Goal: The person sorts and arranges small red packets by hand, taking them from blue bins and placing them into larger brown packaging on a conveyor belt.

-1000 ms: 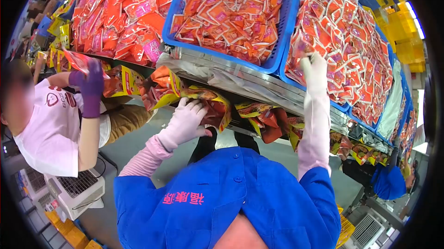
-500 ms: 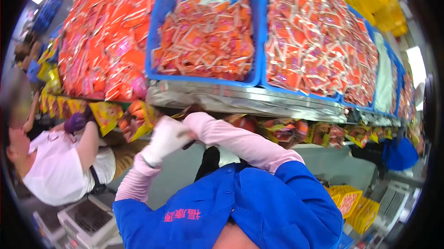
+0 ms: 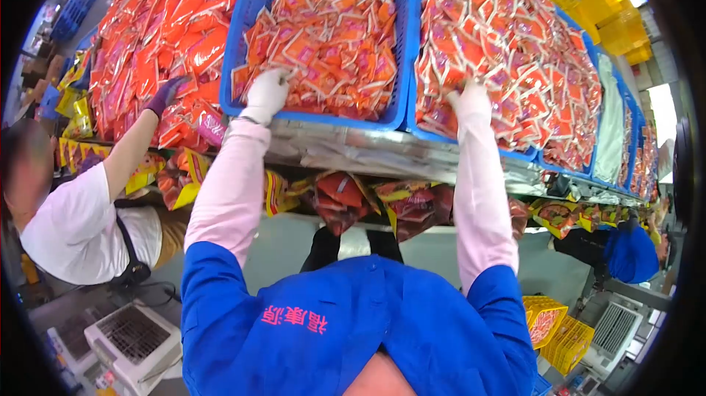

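Observation:
My left hand (image 3: 266, 94), in a white glove, reaches over the front rim of the middle blue crate (image 3: 224, 98). Its fingers are bent together against the small red packets (image 3: 331, 50) there; what they hold, if anything, is hidden. Farther right, my right hand (image 3: 471, 98), also gloved in white, touches the heap of red packets (image 3: 507, 50) in the neighbouring crate, thumb and fingers apart. Below my arms, a yellow-and-red bag (image 3: 342, 197) with red contents hangs at the bench's front edge, and a similar bag (image 3: 408, 205) hangs beside it.
On the left, a co-worker's purple-gloved hand (image 3: 168, 94) reaches into a pile of larger red packets (image 3: 151, 50). A metal ledge (image 3: 353, 147) runs along the crates' front. Yellow crates (image 3: 562, 337) stand low at right. Another person in blue (image 3: 631, 252) is at far right.
Both my hands have moved from close together near the hanging bags, forward and apart, to the packets in two crates. The co-worker's gloved hand has risen onto the red pile.

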Action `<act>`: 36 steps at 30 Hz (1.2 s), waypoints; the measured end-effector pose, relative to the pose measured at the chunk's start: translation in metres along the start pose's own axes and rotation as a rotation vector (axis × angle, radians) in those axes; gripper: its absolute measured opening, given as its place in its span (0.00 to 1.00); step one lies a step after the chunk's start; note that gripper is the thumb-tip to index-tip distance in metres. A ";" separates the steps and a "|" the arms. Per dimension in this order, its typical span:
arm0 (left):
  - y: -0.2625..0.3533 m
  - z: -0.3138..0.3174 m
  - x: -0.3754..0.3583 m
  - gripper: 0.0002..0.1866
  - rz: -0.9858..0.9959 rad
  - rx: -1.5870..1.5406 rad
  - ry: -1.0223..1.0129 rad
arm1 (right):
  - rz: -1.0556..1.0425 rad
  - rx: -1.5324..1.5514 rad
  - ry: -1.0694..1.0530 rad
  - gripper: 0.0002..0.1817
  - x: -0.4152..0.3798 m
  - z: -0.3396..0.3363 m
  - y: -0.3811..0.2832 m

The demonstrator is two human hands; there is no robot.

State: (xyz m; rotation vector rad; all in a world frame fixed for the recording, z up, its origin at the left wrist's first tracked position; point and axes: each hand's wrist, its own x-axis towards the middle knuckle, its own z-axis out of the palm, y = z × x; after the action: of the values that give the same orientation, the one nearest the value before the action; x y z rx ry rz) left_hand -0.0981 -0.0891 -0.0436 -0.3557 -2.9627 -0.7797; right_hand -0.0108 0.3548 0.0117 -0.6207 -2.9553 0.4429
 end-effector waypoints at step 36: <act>0.040 0.081 0.051 0.14 0.071 0.599 -0.236 | -0.281 -0.547 0.093 0.39 -0.022 0.062 0.016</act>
State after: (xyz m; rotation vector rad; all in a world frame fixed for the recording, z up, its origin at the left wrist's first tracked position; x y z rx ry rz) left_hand -0.1381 -0.0054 -0.0891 -0.5283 -3.1750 0.1853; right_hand 0.0066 0.3430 -0.0527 -0.2380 -2.9986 -0.4193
